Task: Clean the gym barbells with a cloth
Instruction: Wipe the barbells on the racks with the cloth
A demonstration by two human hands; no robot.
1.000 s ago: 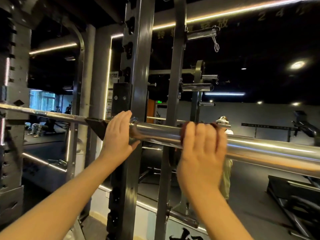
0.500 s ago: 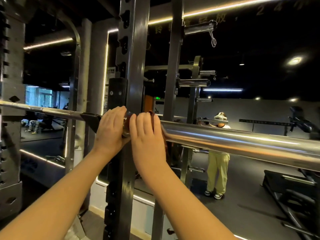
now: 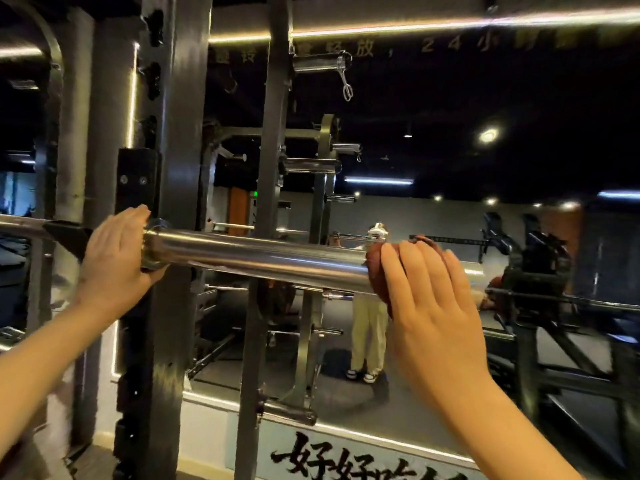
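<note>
A chrome barbell (image 3: 256, 256) lies across the rack at chest height, its thick sleeve running from the collar out to the right. My left hand (image 3: 116, 254) grips the bar just left of the collar, beside the rack hook. My right hand (image 3: 426, 292) wraps a dark red cloth (image 3: 375, 268) around the sleeve toward its outer end. Most of the cloth is hidden under my fingers. The thin shaft (image 3: 20, 225) continues off to the left.
A dark steel rack upright (image 3: 173, 133) stands right behind the bar, with a second post (image 3: 270, 168) further back. A wall mirror (image 3: 450, 150) reflects the gym, a standing person (image 3: 369, 323) and more racks. A black machine frame (image 3: 540, 306) sits at right.
My right hand slid the cloth from beside the collar out to the right along the sleeve, after moving left toward the collar earlier. My left hand kept its grip.
</note>
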